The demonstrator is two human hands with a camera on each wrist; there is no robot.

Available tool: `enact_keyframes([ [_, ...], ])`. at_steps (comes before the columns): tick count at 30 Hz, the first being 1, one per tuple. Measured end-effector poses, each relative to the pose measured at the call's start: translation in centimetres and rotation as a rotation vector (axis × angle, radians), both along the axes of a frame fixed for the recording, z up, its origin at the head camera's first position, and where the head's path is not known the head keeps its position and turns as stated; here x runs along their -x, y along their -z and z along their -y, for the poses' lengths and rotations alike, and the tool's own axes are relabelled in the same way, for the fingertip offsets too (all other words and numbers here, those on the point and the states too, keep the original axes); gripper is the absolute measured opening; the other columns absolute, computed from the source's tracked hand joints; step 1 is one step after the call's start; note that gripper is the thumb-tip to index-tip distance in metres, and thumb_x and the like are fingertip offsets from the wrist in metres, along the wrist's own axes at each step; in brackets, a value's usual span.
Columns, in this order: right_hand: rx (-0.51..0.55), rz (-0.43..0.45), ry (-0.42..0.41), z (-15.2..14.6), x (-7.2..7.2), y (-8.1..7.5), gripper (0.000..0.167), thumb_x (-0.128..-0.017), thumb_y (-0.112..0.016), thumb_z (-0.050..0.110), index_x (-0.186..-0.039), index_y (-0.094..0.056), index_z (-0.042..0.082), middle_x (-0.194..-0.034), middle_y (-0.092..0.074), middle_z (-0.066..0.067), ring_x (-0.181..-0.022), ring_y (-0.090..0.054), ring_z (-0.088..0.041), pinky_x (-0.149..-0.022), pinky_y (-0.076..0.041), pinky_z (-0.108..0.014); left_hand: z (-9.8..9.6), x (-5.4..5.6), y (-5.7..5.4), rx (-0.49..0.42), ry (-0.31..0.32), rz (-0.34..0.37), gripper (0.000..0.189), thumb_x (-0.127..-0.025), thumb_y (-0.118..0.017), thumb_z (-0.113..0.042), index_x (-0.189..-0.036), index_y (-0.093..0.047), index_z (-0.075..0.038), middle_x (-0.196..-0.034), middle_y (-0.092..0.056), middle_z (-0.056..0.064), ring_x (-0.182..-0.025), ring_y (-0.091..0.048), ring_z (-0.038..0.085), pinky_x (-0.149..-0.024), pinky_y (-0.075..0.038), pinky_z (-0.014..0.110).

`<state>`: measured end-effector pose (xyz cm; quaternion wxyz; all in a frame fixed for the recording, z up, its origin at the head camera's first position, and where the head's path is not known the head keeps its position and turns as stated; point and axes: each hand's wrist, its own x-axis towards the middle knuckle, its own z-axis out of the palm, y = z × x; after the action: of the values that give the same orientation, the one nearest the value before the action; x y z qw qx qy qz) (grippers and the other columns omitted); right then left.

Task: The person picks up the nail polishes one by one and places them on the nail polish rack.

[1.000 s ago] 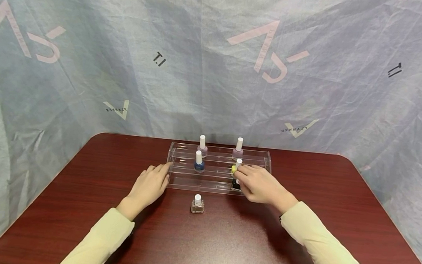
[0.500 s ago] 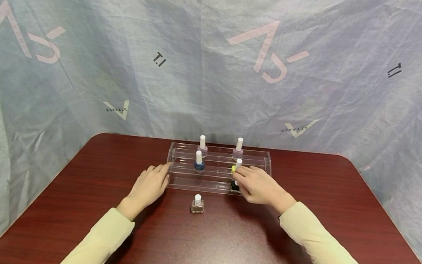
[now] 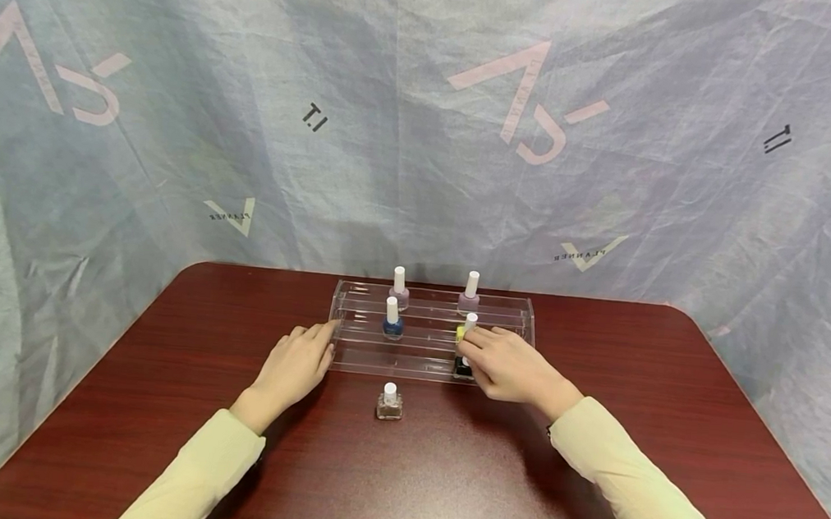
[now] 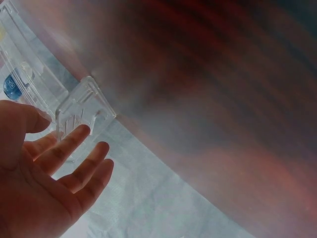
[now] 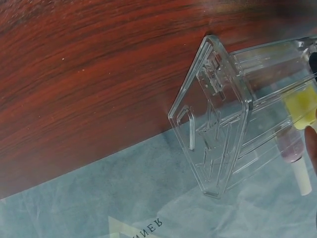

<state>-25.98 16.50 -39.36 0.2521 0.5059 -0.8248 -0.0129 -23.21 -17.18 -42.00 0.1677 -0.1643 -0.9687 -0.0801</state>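
A clear tiered rack (image 3: 362, 359) stands on the table, bearing several nail polish bottles. My right hand (image 3: 513, 369) pinches the white cap of a black nail polish bottle (image 3: 461, 369) on the lowest tier; the fingers hide part of it. Just behind is a yellow bottle (image 3: 461, 333), partly covered by that hand. My left hand (image 3: 292, 368) touches the rack's left end, fingers loosely extended; the left wrist view shows them beside the clear end panel (image 4: 86, 106). A blue bottle (image 3: 392, 327) stands on the middle tier. A brownish bottle (image 3: 389, 408) stands in front of the rack.
Two lilac bottles, a left one (image 3: 399, 296) and a right one (image 3: 468, 302), stand on the top tier. The dark red wooden table (image 3: 395, 489) ends at a grey printed cloth (image 3: 423, 169) behind. In the right wrist view the rack's right end panel (image 5: 213, 119) shows.
My right hand has shifted the black bottle slightly to the left along the lowest tier, then held still. The left hand and the other bottles have stayed in place.
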Motion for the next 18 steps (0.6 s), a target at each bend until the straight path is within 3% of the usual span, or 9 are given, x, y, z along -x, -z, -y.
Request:
enact_keyframes([
  [11,0.016,0.011,0.007,-0.01,-0.10,-0.03,0.008,-0.080,-0.047,0.012,-0.083,-0.055,0.012,-0.076,-0.049,0.003,-0.072,-0.049,-0.013,-0.062,-0.043,-0.029,0.00,-0.04,0.00,-0.005,0.001,-0.003,0.041,-0.092,-0.051,-0.020,-0.132,-0.048,-0.009,-0.120,-0.060,0.009,-0.102,-0.057,0.032,-0.078,-0.047,0.045],
  [18,0.053,0.013,0.023,0.04,-0.19,-0.07,0.006,-0.078,-0.054,0.012,-0.083,-0.055,0.011,-0.081,-0.052,0.003,-0.074,-0.053,-0.014,-0.064,-0.045,-0.030,0.00,-0.04,0.04,-0.002,0.000,-0.002,0.042,-0.092,-0.051,-0.021,-0.132,-0.047,-0.010,-0.120,-0.060,0.009,-0.102,-0.056,0.031,-0.077,-0.047,0.045],
])
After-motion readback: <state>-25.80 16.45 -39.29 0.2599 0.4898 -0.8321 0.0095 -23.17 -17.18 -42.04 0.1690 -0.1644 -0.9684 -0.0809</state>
